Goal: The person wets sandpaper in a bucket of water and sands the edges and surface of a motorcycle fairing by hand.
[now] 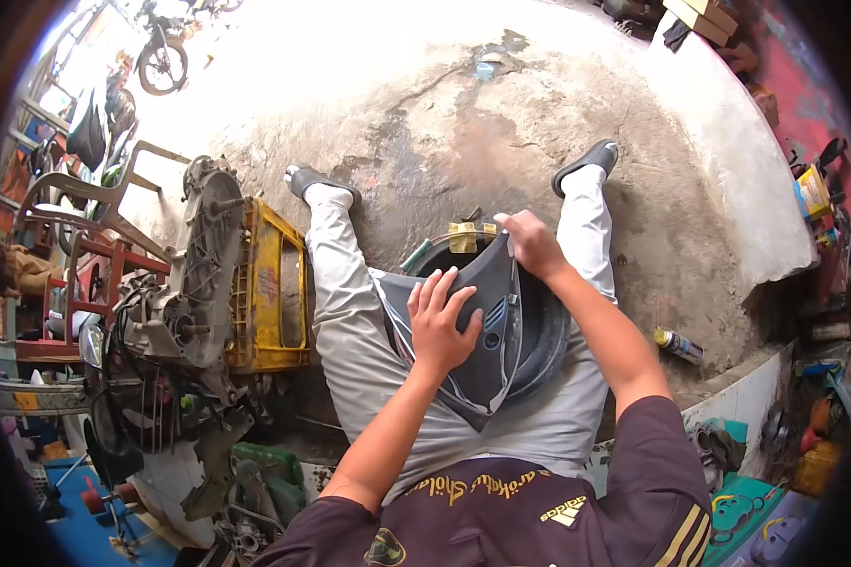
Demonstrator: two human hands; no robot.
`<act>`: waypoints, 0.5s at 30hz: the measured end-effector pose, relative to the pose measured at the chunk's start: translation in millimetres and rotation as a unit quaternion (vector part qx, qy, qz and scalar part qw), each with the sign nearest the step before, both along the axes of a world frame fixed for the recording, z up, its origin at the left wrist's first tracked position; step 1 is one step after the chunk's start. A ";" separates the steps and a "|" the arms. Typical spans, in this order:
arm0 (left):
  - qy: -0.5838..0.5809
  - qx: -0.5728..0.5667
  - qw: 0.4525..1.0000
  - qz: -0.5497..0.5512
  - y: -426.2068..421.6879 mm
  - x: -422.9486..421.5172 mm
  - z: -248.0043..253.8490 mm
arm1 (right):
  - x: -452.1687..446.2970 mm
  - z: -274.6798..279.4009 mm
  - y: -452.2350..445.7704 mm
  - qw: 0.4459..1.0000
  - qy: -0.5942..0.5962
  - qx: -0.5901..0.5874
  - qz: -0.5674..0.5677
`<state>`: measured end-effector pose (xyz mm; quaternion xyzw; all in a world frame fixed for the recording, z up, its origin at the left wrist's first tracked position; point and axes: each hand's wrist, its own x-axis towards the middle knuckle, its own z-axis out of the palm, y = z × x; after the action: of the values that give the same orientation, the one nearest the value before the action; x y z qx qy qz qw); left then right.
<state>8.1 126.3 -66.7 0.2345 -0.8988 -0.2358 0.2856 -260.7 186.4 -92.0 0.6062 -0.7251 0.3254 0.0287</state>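
Note:
A dark grey, roughly triangular panel with pale edges, blue-white stripes and a small round emblem lies between my thighs. Whether it is stiff plastic or a soft cover I cannot tell. My left hand rests on its face with the fingers spread. At its upper right corner, my right hand is closed, thumb and fingers pinching the edge. Beneath the panel sits a round black tub, partly hidden. Near its far rim are a yellow block-like piece and a greenish tube.
A yellow crate and a greasy engine casing stand close on my left, beside a wooden chair. A spray can lies to my right. Green sandals are at lower right. A motorbike stands far off.

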 end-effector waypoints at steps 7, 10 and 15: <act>0.020 -0.015 1.000 0.013 -0.7 4.7 -4.6 | -22.8 -9.4 0.2 0.981 -0.076 -0.029 -0.177; 0.024 -0.025 0.999 0.016 -2.9 3.8 -6.3 | -14.2 12.8 -3.5 0.936 -0.170 -0.137 -0.275; 0.022 -0.032 0.999 0.023 -0.2 5.1 -6.8 | 1.1 33.0 48.0 0.884 -0.353 -0.184 -0.246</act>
<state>13.2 126.1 -73.5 0.2400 -0.8939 -0.2051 0.3181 -259.5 234.5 -59.0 0.2369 -0.7402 0.6281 -0.0391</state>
